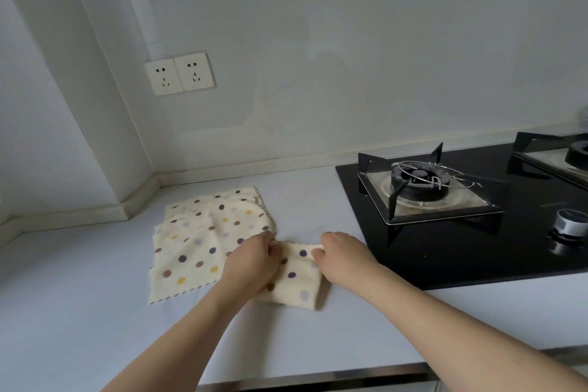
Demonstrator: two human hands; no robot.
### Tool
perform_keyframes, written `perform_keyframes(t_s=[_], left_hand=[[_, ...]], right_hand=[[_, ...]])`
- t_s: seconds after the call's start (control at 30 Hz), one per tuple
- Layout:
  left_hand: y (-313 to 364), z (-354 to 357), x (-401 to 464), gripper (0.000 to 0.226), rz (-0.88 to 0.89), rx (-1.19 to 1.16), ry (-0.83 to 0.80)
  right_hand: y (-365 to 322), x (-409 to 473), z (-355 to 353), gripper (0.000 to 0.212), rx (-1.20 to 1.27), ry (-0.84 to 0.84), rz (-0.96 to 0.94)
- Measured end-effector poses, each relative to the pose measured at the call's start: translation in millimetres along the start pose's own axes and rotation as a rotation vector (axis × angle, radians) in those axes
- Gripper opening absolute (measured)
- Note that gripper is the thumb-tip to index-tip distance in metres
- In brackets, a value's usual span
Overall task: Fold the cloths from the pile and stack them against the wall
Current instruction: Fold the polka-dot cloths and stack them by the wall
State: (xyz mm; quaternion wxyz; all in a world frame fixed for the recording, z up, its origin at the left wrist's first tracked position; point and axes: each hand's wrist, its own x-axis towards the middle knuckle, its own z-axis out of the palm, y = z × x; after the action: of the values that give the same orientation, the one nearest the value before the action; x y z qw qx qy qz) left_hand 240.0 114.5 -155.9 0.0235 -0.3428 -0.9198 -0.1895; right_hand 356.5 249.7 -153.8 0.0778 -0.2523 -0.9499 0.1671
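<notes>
Cream dotted fabric, the folded cloth [297,277], lies on the grey countertop [95,312] beside the pile of cloths [206,239]. Both forearms reach forward. The left hand [254,259] pinches its far left corner, and the right hand [342,256] pinches its far right corner, fingers curled. A black gas hob [461,232] sits just to the right.

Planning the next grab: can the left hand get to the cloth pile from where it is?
Probably yes. The left hand pinches the folded cloth right beside the pile, with nothing between them; it would have to let go first.
</notes>
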Motion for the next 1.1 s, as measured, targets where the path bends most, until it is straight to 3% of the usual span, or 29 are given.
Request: perform_keyframes(t_s=[0.17,0.27,0.37,0.43,0.57,0.67,0.77,0.87,0.97,1.1], left_hand=[[1.3,10.6,-2.6,0.018,-0.011,0.034,0.119],[2.5,11.2,-0.2,0.016,-0.026,0.067,0.093],[4.1,8.5,2.6,0.016,-0.027,0.075,0.045],[0.0,5.9,-1.4,0.019,0.008,0.073,0.062],[-21.6,-3.1,-36.6,0.022,0.305,0.121,0.341],[-37.1,-6.4,-61.8,0.029,0.432,0.238,0.153],[-40.9,-8.7,-62.0,0.035,0.369,0.275,0.101],[-27.0,-19.4,-48.8,0.024,0.349,0.352,0.045],[-10.1,-32.4,-25.7,0.024,0.296,0.395,-0.062],[4.7,-37.8,3.2,0.027,0.359,0.419,-0.129]], right_hand=[[1.4,1.0,4.7,0.029,-0.013,0.042,0.021],[-4.9,-7.9,9.8,0.032,-0.070,0.277,-0.002],[-12.7,-20.5,18.6,0.028,-0.086,0.457,-0.144],[-14.3,-29.0,27.9,0.032,-0.150,0.410,-0.226],[-15.1,-35.8,33.6,0.052,-0.171,0.211,-0.175],[-18.5,-35.7,22.3,0.083,-0.223,0.058,-0.225],[-15.4,-37.8,11.1,0.062,-0.216,-0.072,-0.217],[-13.5,-39.2,2.9,0.062,-0.222,-0.179,-0.212],[-14.1,-31.8,-4.3,0.060,-0.174,-0.195,-0.223],[-6.7,-11.1,-12.8,0.036,0.065,-0.124,-0.122]])
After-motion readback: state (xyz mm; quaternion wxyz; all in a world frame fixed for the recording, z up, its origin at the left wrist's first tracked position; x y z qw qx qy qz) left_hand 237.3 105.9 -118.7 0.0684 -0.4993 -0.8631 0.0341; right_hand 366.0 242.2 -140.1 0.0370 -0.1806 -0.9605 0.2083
